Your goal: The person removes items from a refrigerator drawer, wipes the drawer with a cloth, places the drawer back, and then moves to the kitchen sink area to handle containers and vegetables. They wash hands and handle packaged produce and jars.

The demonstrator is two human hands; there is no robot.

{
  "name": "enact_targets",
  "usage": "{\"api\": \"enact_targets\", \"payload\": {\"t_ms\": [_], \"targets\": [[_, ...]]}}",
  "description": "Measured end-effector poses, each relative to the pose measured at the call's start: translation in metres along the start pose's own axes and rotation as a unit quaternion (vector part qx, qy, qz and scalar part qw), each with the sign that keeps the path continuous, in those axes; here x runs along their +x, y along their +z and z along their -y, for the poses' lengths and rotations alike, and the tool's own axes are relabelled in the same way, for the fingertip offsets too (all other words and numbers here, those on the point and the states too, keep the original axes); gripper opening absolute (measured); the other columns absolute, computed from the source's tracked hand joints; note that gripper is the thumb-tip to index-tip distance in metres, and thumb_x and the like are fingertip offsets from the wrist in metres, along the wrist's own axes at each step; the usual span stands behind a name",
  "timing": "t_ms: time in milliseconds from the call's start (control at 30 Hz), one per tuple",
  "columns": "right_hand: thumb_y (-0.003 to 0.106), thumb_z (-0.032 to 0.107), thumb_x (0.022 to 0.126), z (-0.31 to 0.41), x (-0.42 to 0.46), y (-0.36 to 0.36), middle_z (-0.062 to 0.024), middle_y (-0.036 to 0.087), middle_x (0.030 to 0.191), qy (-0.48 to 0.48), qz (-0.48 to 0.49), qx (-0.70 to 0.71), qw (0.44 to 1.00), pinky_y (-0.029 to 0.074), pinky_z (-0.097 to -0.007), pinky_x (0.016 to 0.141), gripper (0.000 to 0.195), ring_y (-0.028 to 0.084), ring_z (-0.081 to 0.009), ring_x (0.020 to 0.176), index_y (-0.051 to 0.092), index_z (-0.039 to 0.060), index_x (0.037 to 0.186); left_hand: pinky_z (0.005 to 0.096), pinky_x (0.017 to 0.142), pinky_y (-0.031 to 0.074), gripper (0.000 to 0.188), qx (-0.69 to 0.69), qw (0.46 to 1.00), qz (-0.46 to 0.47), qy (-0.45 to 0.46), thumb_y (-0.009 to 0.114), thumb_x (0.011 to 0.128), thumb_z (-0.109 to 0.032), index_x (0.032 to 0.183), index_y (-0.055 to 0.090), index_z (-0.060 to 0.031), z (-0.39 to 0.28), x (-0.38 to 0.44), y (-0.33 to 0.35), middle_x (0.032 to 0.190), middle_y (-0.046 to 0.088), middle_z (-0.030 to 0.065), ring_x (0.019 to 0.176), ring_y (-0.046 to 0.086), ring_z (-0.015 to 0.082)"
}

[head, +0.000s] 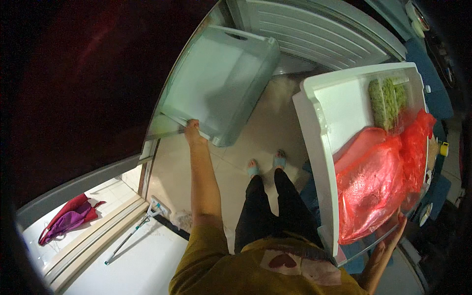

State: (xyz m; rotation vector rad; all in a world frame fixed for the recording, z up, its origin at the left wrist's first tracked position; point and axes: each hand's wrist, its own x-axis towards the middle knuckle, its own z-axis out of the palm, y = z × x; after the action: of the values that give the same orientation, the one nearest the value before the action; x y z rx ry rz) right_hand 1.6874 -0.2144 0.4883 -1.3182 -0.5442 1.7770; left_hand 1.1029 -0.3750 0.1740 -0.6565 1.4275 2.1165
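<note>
My left hand point(195, 133) grips the near rim of a translucent plastic drawer point(225, 81), which is tilted in front of a white ribbed panel. My right hand point(392, 232) supports a second drawer point(311, 110) from beneath its near right edge. This one has white walls and a clear side. Inside it lies a shiny red plastic bag point(372, 188) with its contents hidden. Beyond the bag sits a clear plastic box point(389, 103) filled with something green.
A large dark panel point(81, 92) takes up the left. The white ribbed panel point(309, 37) stands at the top, apparently part of a refrigerator. A mop point(129, 234) lies beside a door track point(96, 243). Purple and red cloth point(72, 219) rests beyond the track.
</note>
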Motion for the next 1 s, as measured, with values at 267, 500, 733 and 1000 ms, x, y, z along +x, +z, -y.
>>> {"api": "enact_targets", "payload": {"t_ms": [267,500,733,1000], "targets": [[0.062,0.042,0.079,-0.004,0.007,-0.004,-0.0145,0.029,0.144,0.014,-0.010,0.018,1.000,0.027,-0.0498,0.106,0.078,0.030,-0.0341,0.131,0.028,0.0096,0.141,0.0330,0.068,0.047,0.012,0.034,0.998,0.010,0.044,0.056,0.084,-0.013,0.075,0.049,-0.0078,-0.046,-0.007,-0.003,0.075,0.046,0.0018,0.072,0.050,0.0174],[0.062,0.042,0.080,-0.008,0.006,-0.002,-0.0146,0.028,0.144,-0.001,-0.030,0.023,0.999,0.028,-0.0508,0.105,0.078,0.031,-0.0344,0.130,0.026,0.0093,0.142,0.0414,0.098,0.037,0.040,-0.166,0.980,0.106,0.025,0.053,0.090,-0.025,0.124,0.044,-0.0045,0.030,-0.102,-0.020,0.123,0.048,0.0122,0.118,0.042,0.0252],[0.064,0.042,0.078,-0.012,0.006,-0.004,-0.0153,0.028,0.145,0.003,-0.025,0.022,0.999,0.029,-0.0482,0.106,0.082,0.031,-0.0337,0.130,0.025,0.0073,0.142,0.0481,0.112,0.022,0.064,-0.174,0.984,0.030,-0.039,0.059,0.085,-0.009,0.136,0.021,-0.0095,0.098,-0.112,-0.018,0.143,0.020,0.0169,0.133,0.023,0.0323],[0.061,0.038,0.077,-0.010,0.005,-0.006,-0.0156,0.029,0.144,-0.009,-0.022,-0.024,0.999,0.030,-0.0470,0.105,0.080,0.032,-0.0337,0.130,0.026,0.0055,0.141,0.0453,0.113,0.020,0.063,-0.127,0.989,-0.048,0.054,0.054,0.092,-0.031,0.138,0.020,-0.0038,0.072,-0.119,0.056,0.141,0.030,0.0164,0.129,0.031,0.0261]]}}
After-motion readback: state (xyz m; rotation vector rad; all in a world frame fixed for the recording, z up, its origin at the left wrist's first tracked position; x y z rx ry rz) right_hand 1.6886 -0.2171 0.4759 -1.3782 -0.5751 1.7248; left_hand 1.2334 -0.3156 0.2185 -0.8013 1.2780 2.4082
